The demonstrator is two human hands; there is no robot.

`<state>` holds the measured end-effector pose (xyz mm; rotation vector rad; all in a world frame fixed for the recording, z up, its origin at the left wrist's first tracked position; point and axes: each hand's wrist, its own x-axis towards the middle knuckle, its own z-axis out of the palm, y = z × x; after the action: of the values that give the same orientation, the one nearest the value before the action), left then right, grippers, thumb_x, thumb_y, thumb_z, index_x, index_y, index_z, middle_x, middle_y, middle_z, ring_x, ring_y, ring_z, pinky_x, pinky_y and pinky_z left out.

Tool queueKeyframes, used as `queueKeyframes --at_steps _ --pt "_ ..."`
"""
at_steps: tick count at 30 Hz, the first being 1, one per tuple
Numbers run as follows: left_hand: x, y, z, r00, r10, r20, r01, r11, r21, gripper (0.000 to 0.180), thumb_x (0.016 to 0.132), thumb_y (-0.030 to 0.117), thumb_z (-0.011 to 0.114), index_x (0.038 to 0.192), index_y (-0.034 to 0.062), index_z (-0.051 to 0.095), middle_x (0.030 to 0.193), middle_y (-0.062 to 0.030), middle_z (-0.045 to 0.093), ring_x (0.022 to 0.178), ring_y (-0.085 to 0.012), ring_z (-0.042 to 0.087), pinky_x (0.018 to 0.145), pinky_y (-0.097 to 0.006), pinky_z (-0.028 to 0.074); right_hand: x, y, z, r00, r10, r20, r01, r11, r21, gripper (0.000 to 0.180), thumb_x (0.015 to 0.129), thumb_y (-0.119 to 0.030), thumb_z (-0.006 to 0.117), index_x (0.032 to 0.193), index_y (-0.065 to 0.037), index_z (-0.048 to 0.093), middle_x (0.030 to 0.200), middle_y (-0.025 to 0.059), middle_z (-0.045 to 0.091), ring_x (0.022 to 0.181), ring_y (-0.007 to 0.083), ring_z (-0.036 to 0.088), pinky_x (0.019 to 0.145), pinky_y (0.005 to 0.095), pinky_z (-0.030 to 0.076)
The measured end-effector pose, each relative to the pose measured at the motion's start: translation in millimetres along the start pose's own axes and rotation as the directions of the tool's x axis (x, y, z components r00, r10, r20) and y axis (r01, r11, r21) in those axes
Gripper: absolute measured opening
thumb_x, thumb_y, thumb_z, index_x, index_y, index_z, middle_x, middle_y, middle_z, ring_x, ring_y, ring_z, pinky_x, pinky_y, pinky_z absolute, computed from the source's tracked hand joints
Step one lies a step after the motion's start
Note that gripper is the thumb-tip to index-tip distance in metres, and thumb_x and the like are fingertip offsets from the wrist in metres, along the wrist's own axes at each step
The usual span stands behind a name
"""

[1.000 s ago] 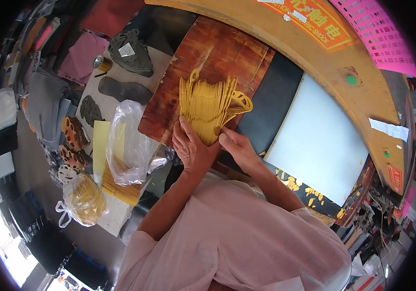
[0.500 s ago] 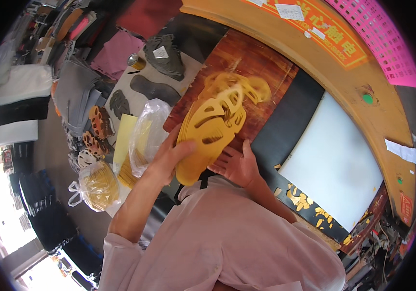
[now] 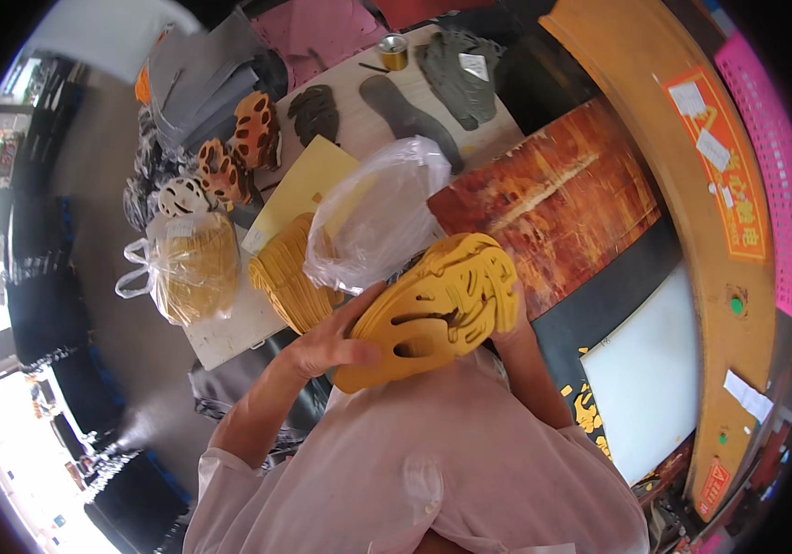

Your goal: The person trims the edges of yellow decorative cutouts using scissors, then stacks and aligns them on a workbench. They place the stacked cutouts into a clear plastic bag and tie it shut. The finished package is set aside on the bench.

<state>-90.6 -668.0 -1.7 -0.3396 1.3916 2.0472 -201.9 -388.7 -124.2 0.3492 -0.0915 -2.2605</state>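
Here's the left hand [image 3: 331, 343] with a firm hold on the near left end of a stack of yellow cutouts [image 3: 428, 309], thumb laid over the top face, fingers curled round the edge! The stack is up in the air, tilted, right in front of the pink shirt [image 3: 414, 443], its slots and one oval hole facing up. Over on the far side, the right hand [image 3: 514, 325] is at the stack's other end, mostly hidden behind it, so I cannot tell how far its fingers are closed or how much they grip. Just past the hands, a clear plastic bag [image 3: 373, 217] lies on the pale counter [image 3: 225, 340], and beside it there's another yellow pile [image 3: 293, 277] next to a flat yellow sheet [image 3: 299, 189]. Out to the left, a tied bag [image 3: 193, 268] shows yellow through its plastic, with spotted orange shoes [image 3: 256, 129] just beyond. Further up sit a dark sole [image 3: 405, 106] and a gold can [image 3: 394, 55]. To the right, a worn red-brown board [image 3: 558, 203], then a white panel [image 3: 647, 369], with yellow scraps [image 3: 586, 411] scattered along its near edge!
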Motion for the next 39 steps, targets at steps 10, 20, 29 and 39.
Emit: queueKeyframes --at_steps 10,20,29,39 --pt "60.8 -40.3 -176.2 0.972 0.234 -0.034 -0.234 0.972 0.010 0.121 0.077 0.040 0.082 0.168 -0.0048 0.016 0.165 -0.0231 0.038 0.152 -0.0317 0.038 0.125 -0.041 0.029 206.7 -18.7 -1.2 0.963 0.144 -0.226 -0.247 0.806 -0.538 0.040 0.110 -0.029 0.055 0.131 0.002 0.067 0.125 0.0192 0.075 0.110 0.0318 0.076 0.096 0.0489 0.063" --pt "149.8 -86.8 -233.1 0.985 0.172 -0.011 -0.170 0.978 0.119 0.112 0.075 0.031 0.080 0.164 -0.0065 0.025 0.155 -0.0256 0.050 0.145 -0.0336 0.049 0.121 -0.040 0.036 267.3 -61.5 -20.7 0.742 -0.177 -0.646 -0.624 0.171 -0.763 0.032 0.106 -0.025 0.059 0.120 0.000 0.074 0.107 0.0130 0.079 0.089 0.0205 0.076 0.076 0.0382 0.062" --pt "154.6 -78.5 -219.5 0.922 0.180 -0.343 0.007 0.877 0.480 0.087 0.083 0.028 0.072 0.158 -0.0024 0.040 0.142 -0.0294 0.062 0.133 -0.0400 0.060 0.113 -0.041 0.046 306.0 -81.0 -13.3 0.633 -0.111 -0.766 -0.773 -0.048 -0.632 0.038 0.103 -0.035 0.064 0.115 -0.001 0.072 0.103 0.0093 0.076 0.083 0.0201 0.072 0.073 0.0392 0.058" --pt "151.6 -63.3 -184.2 0.742 0.270 -0.614 0.207 0.779 0.592 0.067 0.092 0.037 0.071 0.146 -0.0006 0.057 0.139 -0.0295 0.064 0.131 -0.0426 0.061 0.110 -0.044 0.048 305.4 -71.7 9.6 0.980 -0.158 -0.119 -0.167 -0.983 -0.071 0.049 0.084 -0.022 0.074 0.131 -0.009 0.068 0.111 0.0166 0.076 0.106 0.0329 0.073 0.092 0.0414 0.057"
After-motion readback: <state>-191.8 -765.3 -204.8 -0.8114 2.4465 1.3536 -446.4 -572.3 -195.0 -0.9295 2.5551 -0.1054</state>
